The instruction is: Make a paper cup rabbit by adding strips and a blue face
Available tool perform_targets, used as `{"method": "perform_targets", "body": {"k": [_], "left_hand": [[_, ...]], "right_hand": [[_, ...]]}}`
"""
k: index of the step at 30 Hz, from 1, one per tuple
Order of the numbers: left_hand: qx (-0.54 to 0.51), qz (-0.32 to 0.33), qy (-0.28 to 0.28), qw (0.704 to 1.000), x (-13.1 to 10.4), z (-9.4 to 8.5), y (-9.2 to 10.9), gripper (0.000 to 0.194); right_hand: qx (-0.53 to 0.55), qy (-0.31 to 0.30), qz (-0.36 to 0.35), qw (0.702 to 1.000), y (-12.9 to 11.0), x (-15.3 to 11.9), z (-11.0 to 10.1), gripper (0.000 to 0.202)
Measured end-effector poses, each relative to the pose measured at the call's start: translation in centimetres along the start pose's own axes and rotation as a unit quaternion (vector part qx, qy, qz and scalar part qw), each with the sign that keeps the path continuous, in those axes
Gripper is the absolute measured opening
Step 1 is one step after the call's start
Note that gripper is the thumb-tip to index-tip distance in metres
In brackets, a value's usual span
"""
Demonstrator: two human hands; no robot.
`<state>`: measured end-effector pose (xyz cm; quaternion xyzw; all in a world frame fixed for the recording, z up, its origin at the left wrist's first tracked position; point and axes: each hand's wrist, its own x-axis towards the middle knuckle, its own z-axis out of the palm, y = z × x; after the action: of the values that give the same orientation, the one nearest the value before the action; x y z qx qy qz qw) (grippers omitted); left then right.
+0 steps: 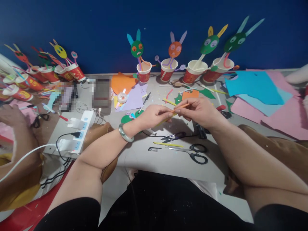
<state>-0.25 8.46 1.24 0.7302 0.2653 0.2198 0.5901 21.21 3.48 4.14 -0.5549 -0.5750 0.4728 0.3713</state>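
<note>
My left hand [155,116], with a jade-like bangle on the wrist, is closed in a pinch on a thin yellow strip. My right hand [198,110] pinches a thin orange strip [184,106] beside it. The fingertips nearly meet over the table, and whether the two strips are joined I cannot tell. Below the hands lie black-handled scissors [196,153], a second, darker pair of scissors [173,137], a yellow stick [167,144] and a clear pen cap [154,149]. Green paper pieces [127,118] and a black pen [146,100] are near my left hand.
Paper cups with rabbit-like paper figures [143,73] stand along the blue wall. Blue paper [255,86] and pink sheets [286,115] lie right. A power strip [84,131] with cables is left, beside another person's arm [18,131]. A small round tub [122,97] sits on scraps.
</note>
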Motion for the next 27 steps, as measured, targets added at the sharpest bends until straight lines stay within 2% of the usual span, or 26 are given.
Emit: {"method": "perform_targets", "body": {"k": [3,6,9,14,19,27], "left_hand": [[-0.141,-0.065,-0.035,0.987,0.0,0.2,0.2,0.035],[-0.208,-0.083,-0.045,0.973,-0.1,0.4,0.6,0.033],[-0.232,-0.094,-0.045,0.967,-0.3,0.5,0.8,0.032],[-0.268,-0.115,-0.065,0.954,-0.4,0.5,1.2,0.035],[-0.259,-0.129,-0.086,0.953,-0.5,0.5,1.5,0.03],[-0.265,-0.124,-0.114,0.949,-0.5,0.3,1.0,0.03]], "right_hand": [[0.053,0.03,-0.017,0.998,0.2,0.1,0.4,0.048],[0.126,0.024,-0.022,0.992,0.4,0.3,0.7,0.051],[0.166,0.009,-0.023,0.986,0.4,0.3,0.8,0.051],[0.165,0.046,-0.025,0.985,0.2,0.2,0.7,0.045],[0.187,0.06,-0.03,0.98,-0.3,0.0,0.4,0.045],[0.145,0.043,-0.022,0.988,-0.2,0.0,0.2,0.052]]}}
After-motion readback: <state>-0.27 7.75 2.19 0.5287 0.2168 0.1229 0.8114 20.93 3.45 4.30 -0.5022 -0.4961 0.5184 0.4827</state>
